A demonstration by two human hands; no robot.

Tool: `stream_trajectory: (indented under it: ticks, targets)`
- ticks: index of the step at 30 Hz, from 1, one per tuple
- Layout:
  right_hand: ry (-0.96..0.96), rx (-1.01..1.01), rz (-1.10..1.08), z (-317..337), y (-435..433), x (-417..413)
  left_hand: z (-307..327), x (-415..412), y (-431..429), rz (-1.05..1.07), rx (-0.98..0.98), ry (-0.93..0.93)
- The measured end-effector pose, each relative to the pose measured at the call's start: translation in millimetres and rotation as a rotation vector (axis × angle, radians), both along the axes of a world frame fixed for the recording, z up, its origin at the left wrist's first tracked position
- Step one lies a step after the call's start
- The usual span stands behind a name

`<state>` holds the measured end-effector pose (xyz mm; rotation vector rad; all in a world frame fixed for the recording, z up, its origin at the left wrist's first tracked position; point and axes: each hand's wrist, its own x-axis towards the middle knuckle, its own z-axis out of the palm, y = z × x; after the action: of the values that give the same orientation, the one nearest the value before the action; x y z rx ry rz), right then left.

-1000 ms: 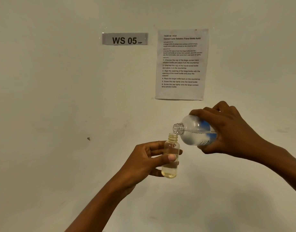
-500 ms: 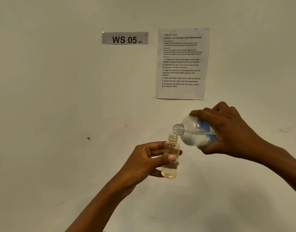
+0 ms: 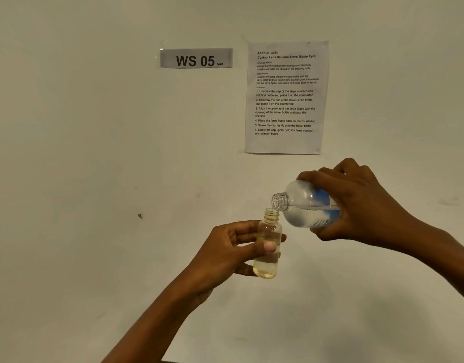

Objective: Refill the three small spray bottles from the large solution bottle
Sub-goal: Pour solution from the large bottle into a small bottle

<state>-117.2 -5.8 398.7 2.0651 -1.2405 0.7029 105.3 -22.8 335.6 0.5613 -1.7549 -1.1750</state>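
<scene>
Wall [image 3: 81, 153]: pale, plain, fills the whole view behind both hands; small dark mark at left of centre.
Instruction sheet [image 3: 286, 98]: white paper taped to the wall, upper right of centre; headed "Contact Lens Solution Travel Bottle Refill", six numbered steps below.
Label strip [image 3: 196, 58]: grey, taped left of the sheet, printed "WS 05".
Right hand [image 3: 356, 205]: raised at right of centre, grip closed around the body of the large solution bottle, fingers over the top, thumb underneath.
Left hand [image 3: 225, 252]: lower, at centre, grip closed on the small bottle, thumb across the front, fingers behind.
Large solution bottle [image 3: 301, 203]: clear with a blue and white label, uncapped, tipped nearly level, neck pointing left and slightly down; clear liquid lying along the lower side; open mouth just above and beside the small bottle's mouth.
Small bottle [image 3: 267, 244]: clear, upright, uncapped, threaded neck on top; yellowish liquid filling the lower part; held in mid-air directly below the large bottle's mouth.
Pour: stream between the two mouths too faint to make out.
</scene>
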Motion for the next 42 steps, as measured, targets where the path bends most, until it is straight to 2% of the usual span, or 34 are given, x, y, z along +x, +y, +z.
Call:
stream_trajectory:
  ticks: [42]
  targets:
    - [-0.006,0.056,-0.039,4.4,5.7,6.7,-0.4,3.6,0.2,-0.001,-0.002,0.002]
